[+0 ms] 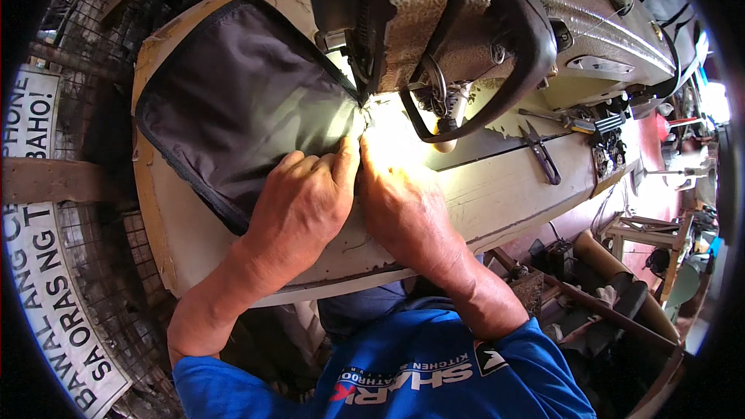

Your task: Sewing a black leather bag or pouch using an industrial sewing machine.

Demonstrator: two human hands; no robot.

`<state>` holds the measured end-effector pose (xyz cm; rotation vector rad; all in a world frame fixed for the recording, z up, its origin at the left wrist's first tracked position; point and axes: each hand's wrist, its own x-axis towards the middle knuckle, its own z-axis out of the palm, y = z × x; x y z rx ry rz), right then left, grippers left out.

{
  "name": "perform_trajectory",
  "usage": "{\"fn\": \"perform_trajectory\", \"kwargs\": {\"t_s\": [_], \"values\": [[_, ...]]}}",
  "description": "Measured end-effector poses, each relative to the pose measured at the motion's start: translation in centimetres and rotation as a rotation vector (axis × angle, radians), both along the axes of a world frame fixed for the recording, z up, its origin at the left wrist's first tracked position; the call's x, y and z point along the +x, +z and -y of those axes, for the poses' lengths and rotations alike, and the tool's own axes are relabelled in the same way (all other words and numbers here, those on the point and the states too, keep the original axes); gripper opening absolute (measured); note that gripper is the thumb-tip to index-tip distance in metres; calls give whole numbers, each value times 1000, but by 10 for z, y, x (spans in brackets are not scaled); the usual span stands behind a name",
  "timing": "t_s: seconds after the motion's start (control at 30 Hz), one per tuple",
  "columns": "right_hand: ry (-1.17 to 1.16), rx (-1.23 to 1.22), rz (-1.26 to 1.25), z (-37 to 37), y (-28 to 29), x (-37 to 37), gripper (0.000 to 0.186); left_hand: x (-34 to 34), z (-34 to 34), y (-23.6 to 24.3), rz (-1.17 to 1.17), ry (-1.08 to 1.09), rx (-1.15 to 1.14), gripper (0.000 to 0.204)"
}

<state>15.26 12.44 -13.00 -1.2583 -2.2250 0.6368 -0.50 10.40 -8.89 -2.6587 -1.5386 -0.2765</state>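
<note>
While the left hand [299, 198], fingers [347, 163] curled and forefinger extended, is rested at the edge of the dark fabric [240, 93], the right hand [407, 209] is held beside it, fingers bunched (whether anything is pinched by either cannot be told). The fabric is spread on the surface [497, 202], its right corner set close by the sewing machine [415, 23].

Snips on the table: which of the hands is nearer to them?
Right. The right hand is left of the snips; the left hand is farther left, by the dark fabric.
</note>
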Motion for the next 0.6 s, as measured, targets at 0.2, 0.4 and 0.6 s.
{"fn": "perform_trajectory", "kwargs": {"t_s": [0.2,0.4,0.6], "values": [[79,93,31,-1,7,2,15,12,5,-5,-58,104,-2,30],[75,191,-33,-11,0,4,14,18,0,-9,-72,154,11,27],[-62,-18,-114,-5,4,11,18,23,10,4,-95,175,-7,33]]}}
